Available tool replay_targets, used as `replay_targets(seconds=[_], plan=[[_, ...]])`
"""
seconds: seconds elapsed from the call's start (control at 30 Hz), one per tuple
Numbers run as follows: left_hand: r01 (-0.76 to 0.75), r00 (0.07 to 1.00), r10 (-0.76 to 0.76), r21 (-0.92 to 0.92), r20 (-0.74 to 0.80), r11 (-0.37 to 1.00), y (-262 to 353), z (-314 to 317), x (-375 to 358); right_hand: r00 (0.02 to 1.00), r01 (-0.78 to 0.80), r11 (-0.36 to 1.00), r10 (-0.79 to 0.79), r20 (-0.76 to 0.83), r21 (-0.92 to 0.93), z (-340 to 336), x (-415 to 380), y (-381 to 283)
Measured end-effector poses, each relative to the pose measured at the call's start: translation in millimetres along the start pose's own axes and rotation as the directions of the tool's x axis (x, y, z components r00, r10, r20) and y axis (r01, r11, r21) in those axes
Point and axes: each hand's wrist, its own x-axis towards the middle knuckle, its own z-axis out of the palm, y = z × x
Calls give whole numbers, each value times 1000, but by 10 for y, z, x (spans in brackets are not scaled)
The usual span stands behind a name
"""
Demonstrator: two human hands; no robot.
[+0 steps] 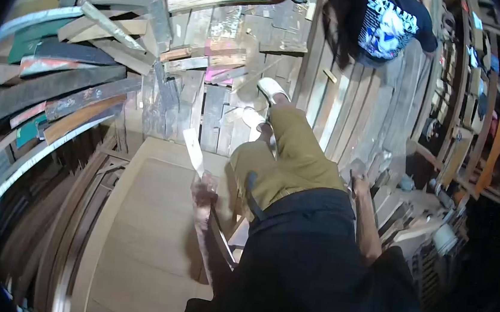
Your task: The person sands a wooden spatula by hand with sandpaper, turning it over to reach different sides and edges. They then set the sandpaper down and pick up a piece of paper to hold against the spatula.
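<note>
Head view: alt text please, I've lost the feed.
The left hand grips a flat pale wooden strip above a large wooden panel. The right hand rests low beside stacked boards, and another person stands ahead.

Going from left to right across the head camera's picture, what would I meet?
Stack of curved planks → pale wooden panel → left hand holding a flat pale strip → khaki trouser leg → right hand → cluttered shelves.
</note>
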Motion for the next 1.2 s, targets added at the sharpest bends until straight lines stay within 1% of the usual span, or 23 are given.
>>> replay_targets(seconds=[0.03, 0.07, 0.1, 0.13, 0.17, 0.2, 0.23, 0.3, 0.33, 0.37, 0.43, 0.47, 0.5, 0.57, 0.73, 0.77, 0.83, 0.9, 0.93, 1.03, 1.1, 1.13, 1.2], plan=[[2, 1000, -3, -59, -17, 998, 132, 130, -95, 999, 3, 974, -12, 37, 227, -41, 282, 325], [1, 999, -5, -117, -39, 993, 263, 250, -200, 999, 43, 995, -41, 24, -94, -34, 271, -61], [-8, 998, -3, -176, -61, 984, 383, 358, -263, 971, 111, 992, -98, 216, -52, -20, 329, -421], [-23, 996, 2, -237, -89, 971, 480, 452, -267, 988, 59, 998, -58, 140, -4, 119, 342, -761], [85, 980, -127, -253, -152, 964, 539, 536, -207, 998, 14, 999, -17, 63, 52, 375, 52, -1525], [153, 983, -178, -365, -37, 918, 463, 511, -39, 994, 95, 995, -96, 60, 15, 634, 72, -2012], [184, 976, -213, -365, -41, 913, 332, 518, 48, 947, 193, 981, -188, 260, 9, 686, 584, -1995], [218, 948, -268, -266, -171, 939, 457, 827, 194, 893, 360, 933, -340, 295, -14, 1159, 611, -2694], [211, 966, -228, -144, -119, 967, 595, 924, 254, 869, 410, 910, -369, 329, -63, 1405, 531, -3045], [180, 969, -232, -403, -86, 897, 631, 1047, 320, 858, 448, 894, -422, 293, -26, 1691, 489, -3226], [197, 957, -267, -415, -118, 888, 528, 1161, 504, 752, 578, 814, -507, 420, -53, 2215, 206, -3661], [171, 981, -196, -510, 5, 843, 382, 1181, 652, 659, 625, 777, -577, 483, 74, 2556, 241, -3739], [179, 979, -204, -505, 6, 845, 290, 1236, 820, 556, 647, 736, -634, 538, 199, 2889, 280, -3770], [194, 975, -223, -500, 2, 844, 153, 1273, 1164, 559, 681, 728, -586, 587, 79, 3534, 27, -3889], [27, 1000, -24, -527, 13, 850, -181, 1114, 2065, 132, 832, 419, -786, 604, 363, 4967, -262, -3597], [19, 1000, -13, -537, 15, 843, -333, 1035, 2275, -190, 894, 83, -822, 538, 441, 5120, -384, -3621], [-3, 999, 25, -548, 33, 836, -600, 862, 2646, -635, 734, -341, -652, 415, 588, 5510, -305, -3490], [-100, 995, 98, -495, -30, 863, -814, 810, 2885, -876, 482, -632, -345, 337, 606, 5735, -280, -3273], [-157, 987, 157, -461, -37, 873, -912, 741, 2977, -901, 418, -741, -263, 346, 525, 5859, -276, -3188], [-247, 969, 234, -297, -80, 922, -1222, 656, 3250, -856, 513, -694, -366, 365, 505, 6355, 44, -3116], [-237, 971, 219, -243, -97, 941, -1373, 579, 3341, -969, 215, -812, -106, 225, 542, 6353, 121, -2847], [-363, 928, 347, -114, -138, 925, -1499, 548, 3365, -981, 146, -830, -51, 187, 539, 6336, 139, -2794], [-432, 897, 410, -127, -167, 893, -1533, 612, 3209, -967, 225, -809, -116, 228, 543, 6268, 153, -2790]])
